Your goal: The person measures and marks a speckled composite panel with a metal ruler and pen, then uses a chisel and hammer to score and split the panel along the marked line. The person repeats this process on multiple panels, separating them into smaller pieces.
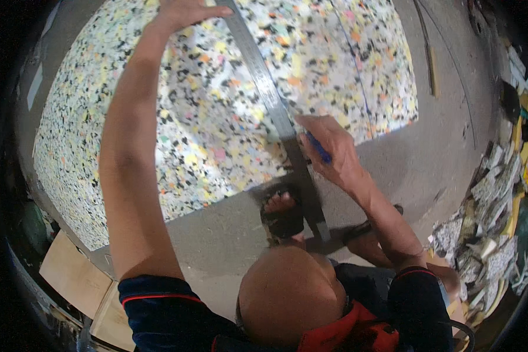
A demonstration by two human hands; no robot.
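A large speckled foam sheet (217, 105) lies on the floor, with a long metal ruler (258, 76) slanting across it and past its near edge. My left hand (185, 13) is at the far end of the ruler, its thumb stretched out onto the metal; the other fingers are partly cut off by the top of the view. Close to the ruler's right edge, my right hand (334, 146) is closed round a blue pen (318, 148). The pen's tip is hidden by the fingers. A dark line (356, 64) runs along the sheet farther right.
My sandalled foot (281, 205) stands by the sheet's near edge, beside the ruler. Foam scraps (487, 217) are heaped at the right. A thin stick (433, 73) lies on the floor beyond the sheet's right edge. Brown cardboard (76, 273) is at the lower left.
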